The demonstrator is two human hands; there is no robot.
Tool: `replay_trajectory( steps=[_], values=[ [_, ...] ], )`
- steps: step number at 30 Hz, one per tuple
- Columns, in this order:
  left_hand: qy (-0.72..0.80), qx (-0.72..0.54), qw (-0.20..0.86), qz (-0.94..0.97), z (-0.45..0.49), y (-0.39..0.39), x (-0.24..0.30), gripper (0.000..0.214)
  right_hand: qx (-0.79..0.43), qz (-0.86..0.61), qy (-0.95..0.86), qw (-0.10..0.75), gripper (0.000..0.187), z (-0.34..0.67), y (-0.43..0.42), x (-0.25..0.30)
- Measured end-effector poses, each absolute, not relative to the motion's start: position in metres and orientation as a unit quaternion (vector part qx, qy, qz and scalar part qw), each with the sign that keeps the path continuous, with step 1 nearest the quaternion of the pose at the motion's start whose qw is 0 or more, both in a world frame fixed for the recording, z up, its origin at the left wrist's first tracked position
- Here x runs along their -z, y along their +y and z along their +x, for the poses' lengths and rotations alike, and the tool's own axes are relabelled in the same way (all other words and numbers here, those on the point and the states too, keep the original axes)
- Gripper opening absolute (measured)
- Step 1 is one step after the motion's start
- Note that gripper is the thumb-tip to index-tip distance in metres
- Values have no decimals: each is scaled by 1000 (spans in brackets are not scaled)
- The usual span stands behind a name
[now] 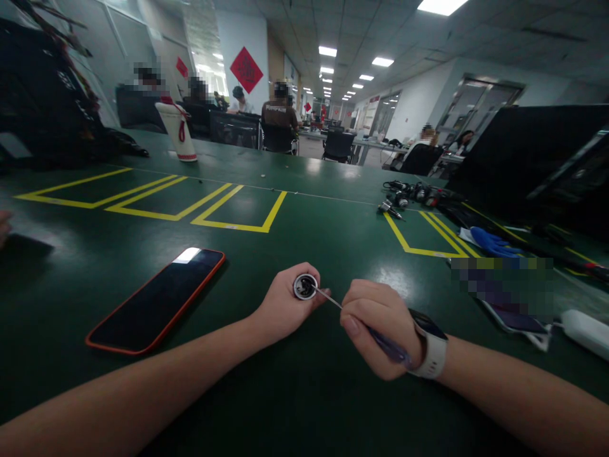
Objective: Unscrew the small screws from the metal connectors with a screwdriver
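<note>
My left hand [285,298] is closed around a small round part with a silver rim and dark inside [304,287], its opening turned up toward me. My fingers hide the rest of it, so its kind is unclear. In my right hand [378,324] is a screwdriver [375,341] with a thin metal shaft and a translucent purple handle. The shaft slants up to the left, and its tip is at the opening of the round part; how deep it sits cannot be made out. A pale-banded watch is on my right wrist.
A phone with an orange edge [157,301] lies left on the green table [228,406]. Yellow tape outlines [233,226] mark the tabletop. Metal parts with cables [404,193], a blue glove [492,242] and another phone [511,314] lie right. A white cup [178,133] stands back left; people sit beyond.
</note>
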State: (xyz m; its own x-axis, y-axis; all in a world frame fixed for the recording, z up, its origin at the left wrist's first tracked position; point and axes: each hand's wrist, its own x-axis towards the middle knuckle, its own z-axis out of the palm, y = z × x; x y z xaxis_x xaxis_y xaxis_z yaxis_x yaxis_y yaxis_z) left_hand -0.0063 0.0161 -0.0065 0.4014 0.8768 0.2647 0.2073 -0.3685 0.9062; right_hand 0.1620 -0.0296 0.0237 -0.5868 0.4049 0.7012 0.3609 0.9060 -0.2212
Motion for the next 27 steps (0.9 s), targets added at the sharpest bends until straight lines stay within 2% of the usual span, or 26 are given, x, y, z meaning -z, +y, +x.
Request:
replay_trajectory(
  steps=[7,15,27],
  values=[
    [375,-400,425,720,-6,16,6,19,-38,-206,-886,415,15,163,-28,-24],
    [370,-400,432,718,-6,14,2,15,-86,-211,-905,360,11,159,-26,-25],
    [395,-425,477,660,-8,18,8,20,-128,-229,-836,482,18,170,-23,-22]
  ],
)
